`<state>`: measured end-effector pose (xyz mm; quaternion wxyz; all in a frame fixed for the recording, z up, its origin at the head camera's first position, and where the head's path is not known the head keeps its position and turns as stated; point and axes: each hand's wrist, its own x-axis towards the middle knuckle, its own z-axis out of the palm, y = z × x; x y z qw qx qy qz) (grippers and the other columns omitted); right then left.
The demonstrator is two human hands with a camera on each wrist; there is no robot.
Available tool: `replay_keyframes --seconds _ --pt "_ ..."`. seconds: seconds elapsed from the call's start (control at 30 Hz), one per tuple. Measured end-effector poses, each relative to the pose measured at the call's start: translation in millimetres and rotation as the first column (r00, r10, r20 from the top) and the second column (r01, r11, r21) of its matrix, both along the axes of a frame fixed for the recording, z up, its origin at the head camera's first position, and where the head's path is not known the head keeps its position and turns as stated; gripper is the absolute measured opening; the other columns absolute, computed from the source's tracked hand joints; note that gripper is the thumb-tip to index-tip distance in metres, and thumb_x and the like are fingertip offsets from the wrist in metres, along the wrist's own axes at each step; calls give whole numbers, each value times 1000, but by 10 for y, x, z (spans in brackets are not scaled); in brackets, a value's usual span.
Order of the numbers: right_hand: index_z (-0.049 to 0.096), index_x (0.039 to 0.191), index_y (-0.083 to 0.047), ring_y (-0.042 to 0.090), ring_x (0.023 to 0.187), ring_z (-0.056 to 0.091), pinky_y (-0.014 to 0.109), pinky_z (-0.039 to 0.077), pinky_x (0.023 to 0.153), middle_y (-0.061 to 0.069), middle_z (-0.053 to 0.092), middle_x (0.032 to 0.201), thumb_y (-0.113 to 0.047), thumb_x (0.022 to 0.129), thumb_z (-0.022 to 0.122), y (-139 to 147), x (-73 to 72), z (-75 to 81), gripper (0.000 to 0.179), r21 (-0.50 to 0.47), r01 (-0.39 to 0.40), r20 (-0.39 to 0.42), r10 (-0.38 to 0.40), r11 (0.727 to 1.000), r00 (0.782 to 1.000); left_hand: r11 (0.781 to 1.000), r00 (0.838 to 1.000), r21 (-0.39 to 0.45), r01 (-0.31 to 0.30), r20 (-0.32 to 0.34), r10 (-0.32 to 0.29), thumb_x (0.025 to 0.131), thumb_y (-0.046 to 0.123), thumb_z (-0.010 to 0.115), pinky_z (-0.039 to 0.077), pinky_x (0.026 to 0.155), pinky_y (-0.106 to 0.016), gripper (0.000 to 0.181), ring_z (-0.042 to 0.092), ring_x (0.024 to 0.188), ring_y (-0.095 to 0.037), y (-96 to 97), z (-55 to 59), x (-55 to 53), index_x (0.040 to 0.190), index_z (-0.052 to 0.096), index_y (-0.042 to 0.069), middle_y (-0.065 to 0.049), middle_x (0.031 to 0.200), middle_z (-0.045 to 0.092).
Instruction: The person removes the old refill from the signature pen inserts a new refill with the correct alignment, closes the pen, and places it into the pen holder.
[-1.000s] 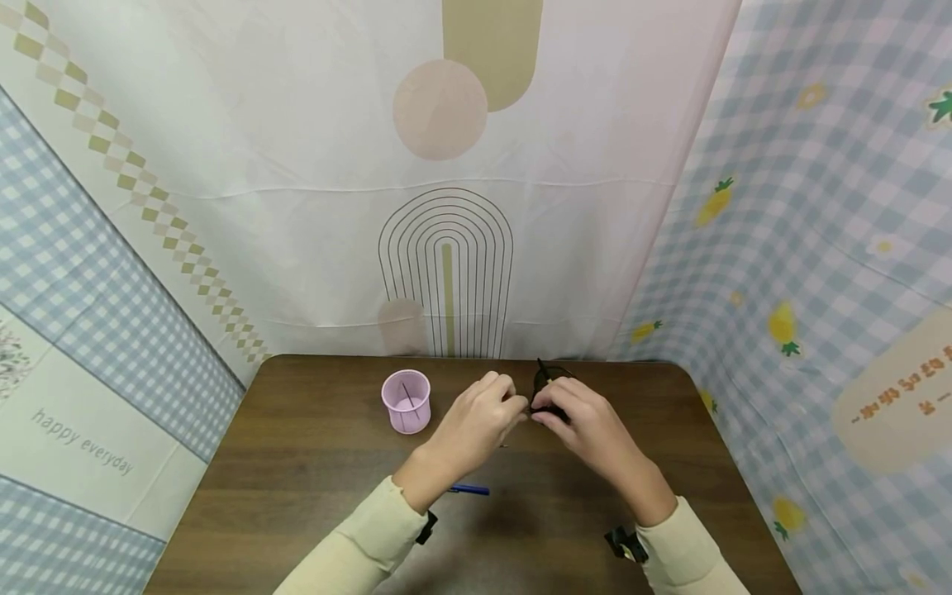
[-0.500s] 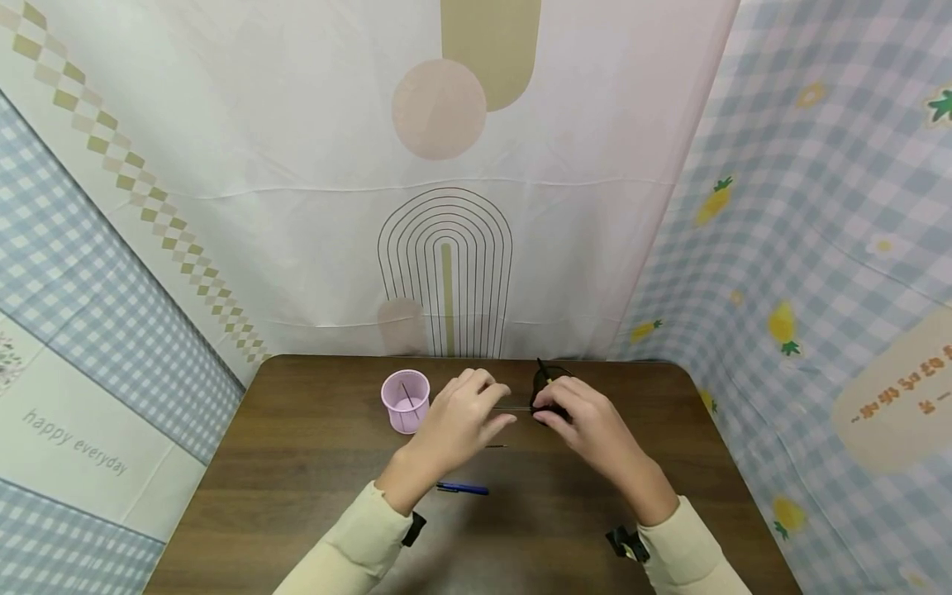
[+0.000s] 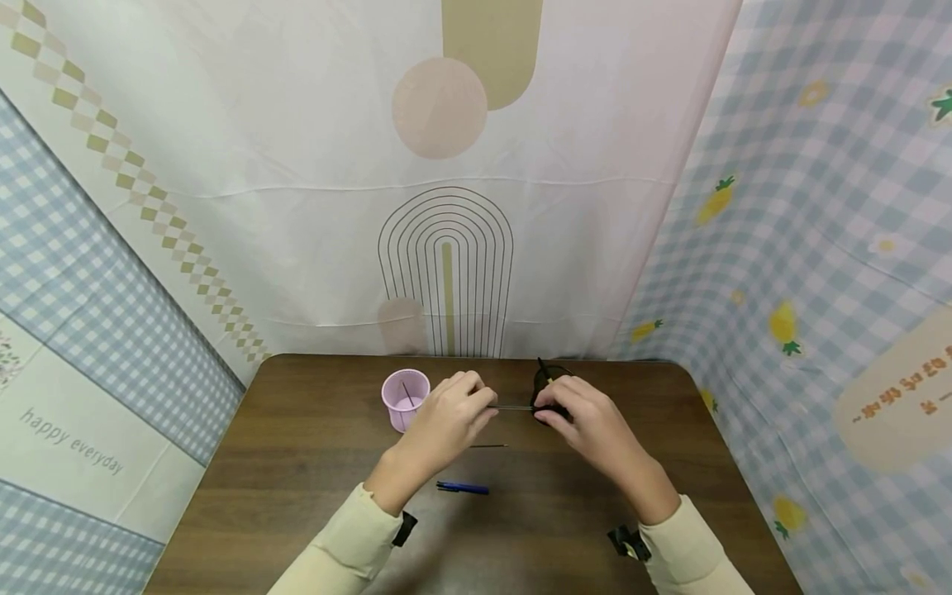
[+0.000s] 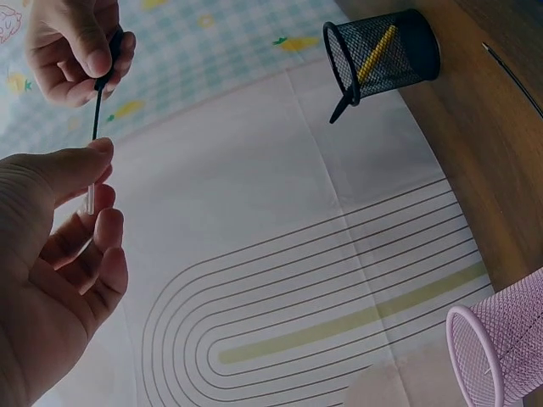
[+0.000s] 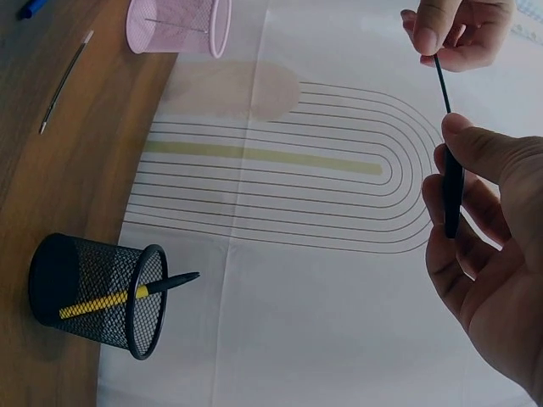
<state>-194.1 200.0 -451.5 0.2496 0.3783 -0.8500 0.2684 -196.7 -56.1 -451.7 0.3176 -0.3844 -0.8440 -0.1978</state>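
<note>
My left hand (image 3: 449,413) pinches the free end of a thin dark pen refill (image 4: 97,119) between thumb and fingers; its clear tip pokes out below the thumb in the left wrist view. The refill's other end runs into a short black pen barrel (image 5: 454,191). Curled around that barrel are the thumb and fingers of my right hand (image 3: 587,417). Between the two hands a length of refill shows bare, roughly level in the head view. Both hands are raised in front of the cloth wall, over the table's far half.
A pink mesh cup (image 3: 396,415) with a thin rod inside stands left of my left hand. Behind my right hand is a black mesh cup (image 5: 51,280) holding a yellow and black pen (image 5: 102,303). Another refill (image 5: 66,83) and a blue pen (image 3: 463,488) lie on the wooden table (image 3: 297,479).
My left hand has moved left, away from the right, baring the refill between them. Half a second ago its thumb and fingers were spread; now they pinch. The right hand stays put.
</note>
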Motion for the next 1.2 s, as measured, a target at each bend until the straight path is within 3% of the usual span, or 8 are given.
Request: replay_keyframes --seconds 0.37,0.8,1.2 --pt "70 97 -14 11 89 64 16 48 77 -4 69 99 -6 80 86 -1 12 -14 25 -16 3 25 -3 1000 1000 1000 1000 -9 15 15 -15 87 10 82 51 74 -30 12 59 84 -14 1 25 21 92 71 13 2 88 58" --pt "70 98 -14 10 89 63 12 46 78 -4 69 100 -7 84 84 -17 15 -22 21 -49 -10 52 12 999 999 1000 1000 -26 14 8 -14 88 12 81 50 73 -28 10 58 83 -14 42 49 4 92 72 14 2 87 56" --pt "70 97 -14 11 88 64 16 48 76 -3 69 99 -5 80 86 -27 0 -35 25 -40 -13 25 14 999 1000 999 1000 -50 2 -13 -2 87 11 82 48 68 -28 10 57 82 -14 76 82 7 91 72 13 2 86 56"
